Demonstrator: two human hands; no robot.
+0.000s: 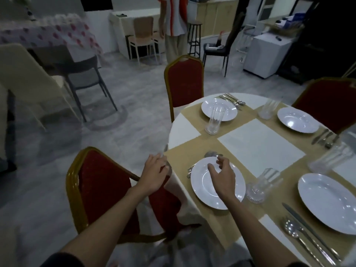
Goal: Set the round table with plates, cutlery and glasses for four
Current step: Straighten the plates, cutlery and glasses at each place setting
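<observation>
The round table (185, 128) has a white cloth and tan mats. Four white plates lie on it: near left (210, 195), far left (227, 106), far right (297, 120) and near right (329, 203). A glass stands by each: (215, 120), (268, 109), (262, 185), (327, 158). Cutlery lies at the far left (233, 101), right (325, 138) and near right (308, 239). A spoon (211, 154) and other pieces (190, 170) lie left of the near left plate. My right hand (221, 176) hovers over that plate, fingers apart and empty. My left hand (156, 174) is at the table's edge beside a blurred grey streak (166, 157).
A red chair with a gold frame (96, 189) stands under my left arm. Two more red chairs stand at the far left (185, 83) and far right (331, 101). A person (175, 22) stands in the background among other chairs, a stool and tables.
</observation>
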